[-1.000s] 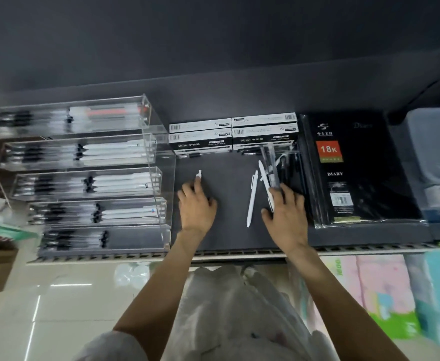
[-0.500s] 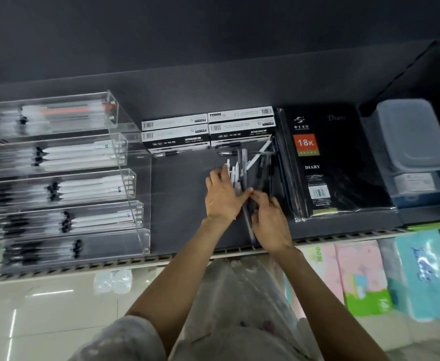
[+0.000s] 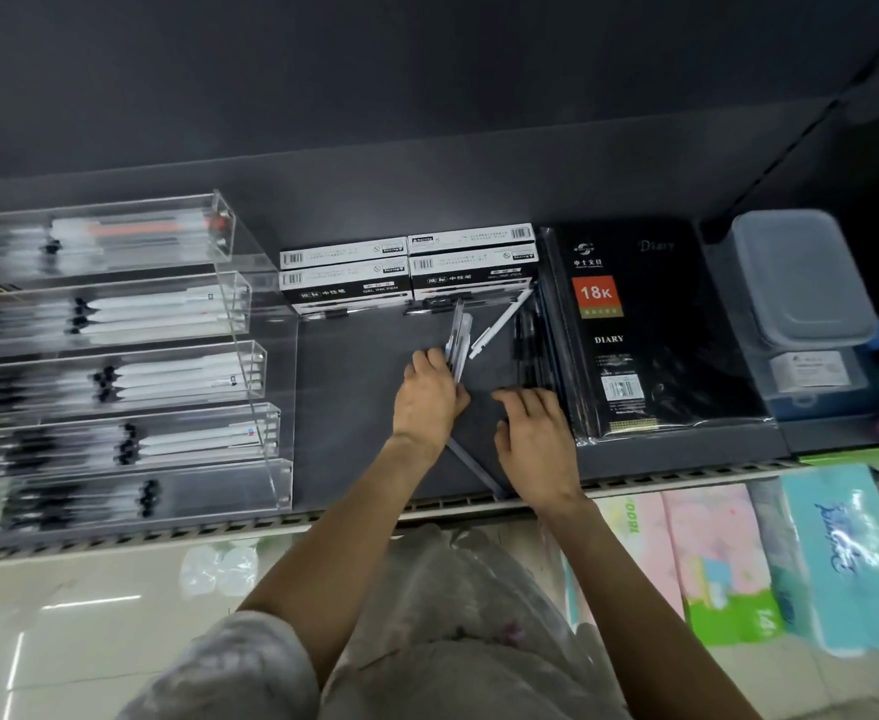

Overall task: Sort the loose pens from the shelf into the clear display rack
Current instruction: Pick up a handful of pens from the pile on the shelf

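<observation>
My left hand [image 3: 427,400] grips a bundle of pens [image 3: 459,337] in the middle of the dark shelf [image 3: 354,397]; their ends stick out above and below the fist. A loose white pen [image 3: 502,324] lies slanted just right of the bundle. Dark pens [image 3: 528,345] lie beside the diary stack. My right hand [image 3: 533,439] hovers over the shelf, fingers spread, holding nothing. The clear display rack [image 3: 255,366] stands at the left, its stepped tiers filled with white and black pens.
Pen boxes [image 3: 406,272] are stacked at the back of the shelf. Black diaries [image 3: 645,324] in wrap lie to the right, then grey plastic containers [image 3: 801,283]. Tissue packs [image 3: 770,558] sit below the shelf edge.
My hands have parted: the left keeps the gathered pens, the right has drawn back to the right with nothing in it. The view shifted a little.
</observation>
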Demonstrator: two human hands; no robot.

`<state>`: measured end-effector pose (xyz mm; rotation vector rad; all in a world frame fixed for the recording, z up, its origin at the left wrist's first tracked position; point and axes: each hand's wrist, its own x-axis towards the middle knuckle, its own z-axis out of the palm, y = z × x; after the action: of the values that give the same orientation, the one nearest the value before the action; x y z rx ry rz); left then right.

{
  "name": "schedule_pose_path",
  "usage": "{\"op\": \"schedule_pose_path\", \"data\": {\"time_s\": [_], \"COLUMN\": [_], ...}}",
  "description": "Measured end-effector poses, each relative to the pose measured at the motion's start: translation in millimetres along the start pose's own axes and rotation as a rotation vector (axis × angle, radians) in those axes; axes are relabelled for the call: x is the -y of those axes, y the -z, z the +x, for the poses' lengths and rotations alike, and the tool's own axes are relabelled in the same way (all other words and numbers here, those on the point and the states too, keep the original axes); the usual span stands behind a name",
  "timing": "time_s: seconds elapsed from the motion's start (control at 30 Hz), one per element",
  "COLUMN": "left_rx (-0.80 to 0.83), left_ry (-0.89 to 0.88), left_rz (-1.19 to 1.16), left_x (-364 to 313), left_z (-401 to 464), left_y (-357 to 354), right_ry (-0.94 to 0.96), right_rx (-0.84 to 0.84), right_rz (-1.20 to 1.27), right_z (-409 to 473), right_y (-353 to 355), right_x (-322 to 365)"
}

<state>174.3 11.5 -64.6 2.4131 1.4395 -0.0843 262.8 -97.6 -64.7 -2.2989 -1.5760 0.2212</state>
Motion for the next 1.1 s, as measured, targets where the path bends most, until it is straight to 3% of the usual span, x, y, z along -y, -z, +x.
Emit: {"op": "schedule_pose_path", "data": {"time_s": [0.53,0.73,0.83,0.9,1.0,1.07,1.1], "left_rx": [0.08,-0.22,-0.272,-0.269,-0.014,0.151,0.199], "left_ry": [-0.173,-0.392,-0.395,-0.327,-0.088,0.031,0.047], "left_rz": [0.254,0.273,0.025,-0.282,-1.217,-1.732,-1.866], "left_x": [5.3,13.6,6.9,-1.8,-20.4,-22.5,-21.2], "left_z": [48.0,60.7,68.3,67.6,55.5,45.2,39.6], "left_y": [13.1,26.9,48.4,65.3,98.6,112.8,115.7], "right_ry": [0.023,0.032,0.017,-0.04,-0.195,-0.354,-0.447], "right_rx": [-0.078,-0.104,-0.132,-0.132,-0.061,0.163,0.283], "right_rz": [0.055,0.098,0.166,0.286,0.648,0.962,1.129], "right_z": [1.1,6.6,11.9,15.9,25.6,34.1,37.1], "right_y": [4.6,13.0,23.7,33.1,51.4,64.6,68.8], "right_x": [-2.2,-1.6,-2.0,-0.2,6.7,15.4,20.0]}}
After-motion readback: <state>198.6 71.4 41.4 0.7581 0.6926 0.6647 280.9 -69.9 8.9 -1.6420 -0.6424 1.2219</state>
